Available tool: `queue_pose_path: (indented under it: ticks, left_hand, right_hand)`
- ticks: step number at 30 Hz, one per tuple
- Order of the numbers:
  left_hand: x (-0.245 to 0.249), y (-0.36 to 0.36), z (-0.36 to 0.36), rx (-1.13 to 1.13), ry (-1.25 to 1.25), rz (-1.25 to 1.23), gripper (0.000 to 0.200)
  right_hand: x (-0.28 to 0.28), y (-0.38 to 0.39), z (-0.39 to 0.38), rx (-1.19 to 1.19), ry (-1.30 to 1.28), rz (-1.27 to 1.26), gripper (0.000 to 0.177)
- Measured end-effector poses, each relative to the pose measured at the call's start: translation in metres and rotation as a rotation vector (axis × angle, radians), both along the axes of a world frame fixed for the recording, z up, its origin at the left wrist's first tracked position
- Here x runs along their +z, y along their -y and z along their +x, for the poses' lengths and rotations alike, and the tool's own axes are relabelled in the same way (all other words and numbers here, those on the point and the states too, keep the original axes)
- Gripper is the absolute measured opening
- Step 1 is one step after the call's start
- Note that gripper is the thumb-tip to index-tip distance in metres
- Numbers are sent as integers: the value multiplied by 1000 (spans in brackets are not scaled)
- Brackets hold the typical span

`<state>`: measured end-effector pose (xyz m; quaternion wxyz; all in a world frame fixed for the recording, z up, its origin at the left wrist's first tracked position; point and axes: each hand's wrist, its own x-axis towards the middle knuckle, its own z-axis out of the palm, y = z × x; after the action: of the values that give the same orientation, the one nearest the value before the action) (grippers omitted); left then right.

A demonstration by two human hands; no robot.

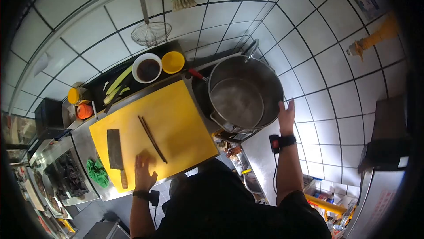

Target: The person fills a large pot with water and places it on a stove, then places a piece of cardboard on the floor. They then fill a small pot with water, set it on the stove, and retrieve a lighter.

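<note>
My left hand [144,173] is over the near edge of the yellow cutting board [181,119], its fingers apart and nothing in it. A cleaver [114,149] with a wooden handle lies left of that hand, and a pair of dark chopsticks [152,139] lies to its upper right. At the right rim of a large metal pot [274,80], my right hand [286,116] is raised with thumb and fingers spread, holding nothing. Whether it touches the pot I cannot tell. Steam or cloudy liquid [238,102] shows inside the pot.
Behind the board stand a white bowl of dark liquid [148,69], a yellow bowl [172,62] and green vegetable pieces [118,82]. A green cloth [96,172] lies at the left. A wire strainer [151,34] and a brush [183,2] hang on the tiled wall.
</note>
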<state>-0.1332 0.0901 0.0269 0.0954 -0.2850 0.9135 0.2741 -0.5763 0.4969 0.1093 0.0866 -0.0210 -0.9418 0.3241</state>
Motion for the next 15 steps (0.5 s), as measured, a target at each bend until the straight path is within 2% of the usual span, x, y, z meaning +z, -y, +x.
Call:
queue_pose_path:
  ticks: [2,4,6,8,9,11,15]
  left_hand:
    - [-3,0,-1,2,-15,9,67]
    - [-5,0,-4,-3,6,-6,68]
    - [2,-4,-11,20,5,2,69]
    - [5,-6,-16,61,63,11,72]
    - [5,-5,-18,76,72,30,74]
    - [-1,-2,-16,95,72,40,74]
    - [9,-2,-24,137,84,54,72]
  right_hand:
    - [3,-4,-68,286,3,60,52]
    - [1,13,-142,517,-36,168,48]
    - [-21,34,-217,474,129,84,44]
    - [2,84,-238,297,451,139,45]
    - [-11,92,-260,313,456,145,45]
    - [-51,99,-306,558,423,453,28]
    - [-88,112,-338,718,585,505,25]
